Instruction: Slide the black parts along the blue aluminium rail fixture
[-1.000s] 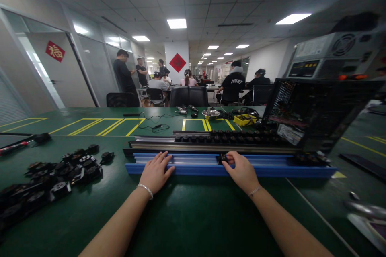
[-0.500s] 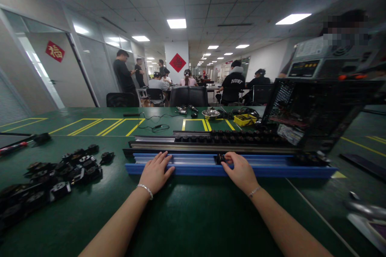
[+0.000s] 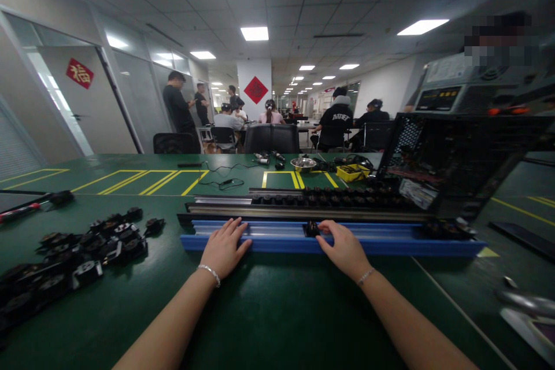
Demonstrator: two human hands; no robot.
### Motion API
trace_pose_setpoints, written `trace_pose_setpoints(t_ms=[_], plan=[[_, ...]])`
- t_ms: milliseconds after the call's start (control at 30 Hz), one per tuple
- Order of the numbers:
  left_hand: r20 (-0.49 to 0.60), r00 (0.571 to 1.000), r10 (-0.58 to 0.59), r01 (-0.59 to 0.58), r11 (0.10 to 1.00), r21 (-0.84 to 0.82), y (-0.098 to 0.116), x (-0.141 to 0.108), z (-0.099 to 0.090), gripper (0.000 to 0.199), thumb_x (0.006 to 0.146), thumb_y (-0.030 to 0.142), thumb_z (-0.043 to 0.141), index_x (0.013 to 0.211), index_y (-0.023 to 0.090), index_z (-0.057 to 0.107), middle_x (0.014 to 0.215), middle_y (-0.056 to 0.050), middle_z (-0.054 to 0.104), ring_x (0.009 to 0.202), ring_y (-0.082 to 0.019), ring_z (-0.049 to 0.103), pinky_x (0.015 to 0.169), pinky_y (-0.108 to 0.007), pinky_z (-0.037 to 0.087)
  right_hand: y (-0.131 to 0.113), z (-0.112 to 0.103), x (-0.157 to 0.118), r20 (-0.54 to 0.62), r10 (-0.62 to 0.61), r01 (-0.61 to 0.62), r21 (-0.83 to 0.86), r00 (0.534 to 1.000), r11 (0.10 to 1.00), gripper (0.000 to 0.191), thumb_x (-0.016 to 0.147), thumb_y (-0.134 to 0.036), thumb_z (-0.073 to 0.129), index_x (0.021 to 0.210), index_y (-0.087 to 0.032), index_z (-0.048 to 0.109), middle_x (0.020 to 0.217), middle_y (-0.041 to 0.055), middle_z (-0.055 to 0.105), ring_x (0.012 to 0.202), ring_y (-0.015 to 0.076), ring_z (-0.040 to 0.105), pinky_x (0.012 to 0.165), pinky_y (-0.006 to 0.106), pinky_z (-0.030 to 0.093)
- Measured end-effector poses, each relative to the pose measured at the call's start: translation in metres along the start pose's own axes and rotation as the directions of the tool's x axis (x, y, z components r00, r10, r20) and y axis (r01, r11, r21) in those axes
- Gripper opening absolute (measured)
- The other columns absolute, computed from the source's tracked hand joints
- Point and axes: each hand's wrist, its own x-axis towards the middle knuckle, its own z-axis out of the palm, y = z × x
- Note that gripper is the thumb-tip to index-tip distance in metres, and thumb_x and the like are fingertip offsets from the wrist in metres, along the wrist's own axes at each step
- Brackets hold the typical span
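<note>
My left hand (image 3: 224, 247) lies over the left part of a blue metal rail (image 3: 269, 244), fingers spread across its channel and holding nothing. Within the channel, near mid-length, sits a small black part (image 3: 311, 229) whose exact kind I cannot make out. My right hand (image 3: 343, 247) is just to the right of it, thumb and forefinger apart, their tips at or very near its right edge. More black parts (image 3: 448, 228) are grouped at the rail's right end.
Behind lie dark rails (image 3: 225, 208) with a row of black parts (image 3: 333, 198). Loose black parts (image 3: 108, 243) are heaped at left. An open computer case (image 3: 468, 156) stands at right; a metal bowl (image 3: 302, 164) and yellow tray (image 3: 352, 173) sit farther back. People (image 3: 340, 115) are beyond.
The small black part has shifted slightly left along the channel, and more of it shows beside my right fingertips. My left hand has stayed in place.
</note>
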Motion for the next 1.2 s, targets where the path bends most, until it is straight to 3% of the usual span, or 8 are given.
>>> trace_pose_setpoints(t_ms=[1200], plan=[[0.006, 1.000, -0.004, 0.004, 1.000, -0.011, 0.001, 0.000, -0.001, 0.049, 0.085, 0.051, 0.034, 0.128, 0.028, 0.045, 0.140, -0.002, 0.040, 0.130, -0.022, 0.032, 0.100, -0.042, 0.034, -0.012, 0.004, -0.002, 0.151, -0.125, 0.134, -0.051, 0.981, 0.990, 0.033, 0.076, -0.026, 0.053, 0.108, -0.019, 0.055, 0.105, 0.0072, 0.062, 0.100, 0.0210, 0.053, 0.091, 0.039, 0.039]])
